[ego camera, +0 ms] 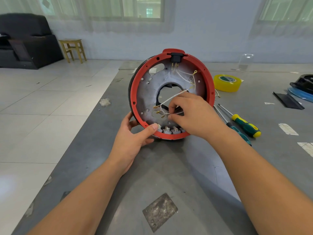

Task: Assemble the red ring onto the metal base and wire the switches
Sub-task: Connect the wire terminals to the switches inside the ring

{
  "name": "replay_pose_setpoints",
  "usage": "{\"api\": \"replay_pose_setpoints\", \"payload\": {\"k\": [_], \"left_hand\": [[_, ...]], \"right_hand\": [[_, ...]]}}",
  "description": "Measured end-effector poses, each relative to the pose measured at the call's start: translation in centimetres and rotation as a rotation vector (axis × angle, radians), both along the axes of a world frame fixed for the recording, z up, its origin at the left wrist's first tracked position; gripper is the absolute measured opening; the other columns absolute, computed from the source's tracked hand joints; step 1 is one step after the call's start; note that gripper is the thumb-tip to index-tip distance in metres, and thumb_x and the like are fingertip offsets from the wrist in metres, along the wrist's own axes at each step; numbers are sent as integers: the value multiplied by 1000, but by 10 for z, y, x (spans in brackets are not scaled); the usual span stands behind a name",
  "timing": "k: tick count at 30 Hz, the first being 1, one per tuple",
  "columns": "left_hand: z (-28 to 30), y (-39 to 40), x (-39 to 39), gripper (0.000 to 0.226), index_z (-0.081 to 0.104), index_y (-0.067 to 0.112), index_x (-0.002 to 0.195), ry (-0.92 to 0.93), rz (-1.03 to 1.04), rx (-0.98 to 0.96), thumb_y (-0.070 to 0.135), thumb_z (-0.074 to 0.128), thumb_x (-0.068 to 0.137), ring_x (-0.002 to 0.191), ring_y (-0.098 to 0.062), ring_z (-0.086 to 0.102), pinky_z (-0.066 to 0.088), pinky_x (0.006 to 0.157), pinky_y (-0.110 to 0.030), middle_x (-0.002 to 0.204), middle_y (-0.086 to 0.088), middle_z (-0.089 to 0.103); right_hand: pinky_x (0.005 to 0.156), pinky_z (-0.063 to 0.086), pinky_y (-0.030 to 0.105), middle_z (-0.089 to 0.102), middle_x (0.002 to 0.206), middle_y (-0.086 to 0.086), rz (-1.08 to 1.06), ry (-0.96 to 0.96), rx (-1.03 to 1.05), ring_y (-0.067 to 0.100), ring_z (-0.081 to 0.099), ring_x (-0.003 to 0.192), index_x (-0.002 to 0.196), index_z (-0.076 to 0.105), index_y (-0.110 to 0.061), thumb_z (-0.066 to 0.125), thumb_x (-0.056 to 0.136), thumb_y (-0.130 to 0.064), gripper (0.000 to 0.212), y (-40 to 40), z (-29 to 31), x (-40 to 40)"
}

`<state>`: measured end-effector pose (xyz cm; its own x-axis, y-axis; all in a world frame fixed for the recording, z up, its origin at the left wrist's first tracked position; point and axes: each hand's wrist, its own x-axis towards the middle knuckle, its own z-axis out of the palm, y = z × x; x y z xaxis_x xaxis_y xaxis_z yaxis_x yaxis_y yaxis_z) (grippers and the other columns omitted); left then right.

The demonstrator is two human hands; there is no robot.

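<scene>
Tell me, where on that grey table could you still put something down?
The table is bare in front of the red ring, between the two forearms, around a dull square patch. Its left edge strip is bare too. Right of the ring it is crowded: yellow tape roll, two screwdrivers, black and blue parts.

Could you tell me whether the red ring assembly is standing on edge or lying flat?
On edge: the red ring stands upright on the table, steadied by the left hand.

red ring (205,70) stands on edge around the grey metal base (149,92); switches (166,130) along bottom, white wires (172,96) loose.
</scene>
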<state>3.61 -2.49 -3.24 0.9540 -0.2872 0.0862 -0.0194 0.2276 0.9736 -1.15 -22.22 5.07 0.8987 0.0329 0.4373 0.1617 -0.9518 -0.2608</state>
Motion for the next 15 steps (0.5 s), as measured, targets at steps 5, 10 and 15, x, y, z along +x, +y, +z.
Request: {"api": "replay_pose_setpoints", "payload": {"k": [5, 10, 15], "left_hand": [[-1, 3, -3, 76, 56, 30, 145, -22, -54, -49, 22, 93, 79, 106, -28, 78, 66, 80, -41, 131, -1, 68], [-2, 3, -3, 79, 51, 33, 151, -41, -72, -72, 21, 88, 83, 112, -26, 75, 66, 83, -46, 139, 1, 63], [-1, 3, -4, 84, 47, 38, 154, 8, -90, -130, 23, 87, 82, 116, -25, 74, 64, 85, -52, 146, 4, 58]], "right_hand": [[66, 46, 28, 59, 77, -17, -9, 25, 97, 1, 54, 71, 86, 64, -27, 75, 88, -30, 11, -11, 10, -6], [61, 40, 13, 65, 76, -18, 0, 104, 79, -7, 58, 71, 88, 65, -32, 78, 87, -26, 14, -14, 16, -10], [72, 54, 28, 63, 76, -19, -42, 168, -31, 4, 63, 78, 90, 71, -33, 72, 91, -21, 11, -15, 16, -9]]}}
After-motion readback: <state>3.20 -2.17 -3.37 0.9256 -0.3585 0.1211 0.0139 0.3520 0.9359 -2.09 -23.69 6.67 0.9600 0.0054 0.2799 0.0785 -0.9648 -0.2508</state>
